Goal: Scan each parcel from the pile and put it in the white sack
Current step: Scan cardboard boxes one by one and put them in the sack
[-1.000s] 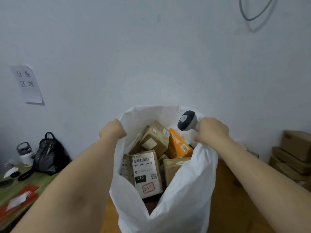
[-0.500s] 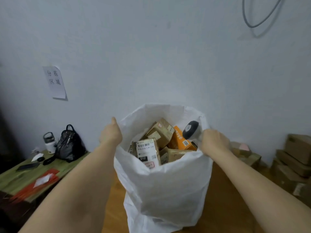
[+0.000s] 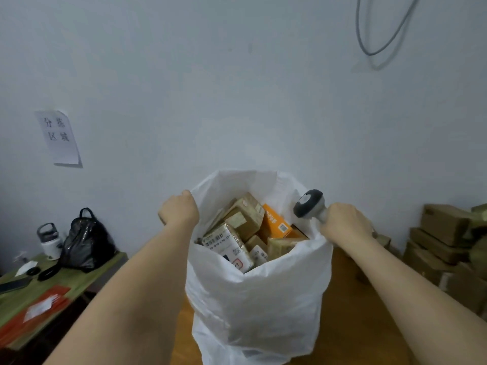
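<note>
Pale grey wall is filling the background, with a paper sign taped to it well to the left of the grips. Both hands are holding the white sack up by its rim over a wooden table: the left hand is clenching the near-left edge, while the right hand is pinching the opposite edge together with the handle of the scanner, whose head is sticking up just above that grip. Between the two grips the mouth is gaping wide, probably so the load can settle. Parcels are already lying heaped inside, an orange box nearest the right grip. Compared with half a second ago, the sack is hanging slightly lower and the parcels are sitting deeper behind its front wall. More cardboard boxes are waiting stacked beyond the right hand.
</note>
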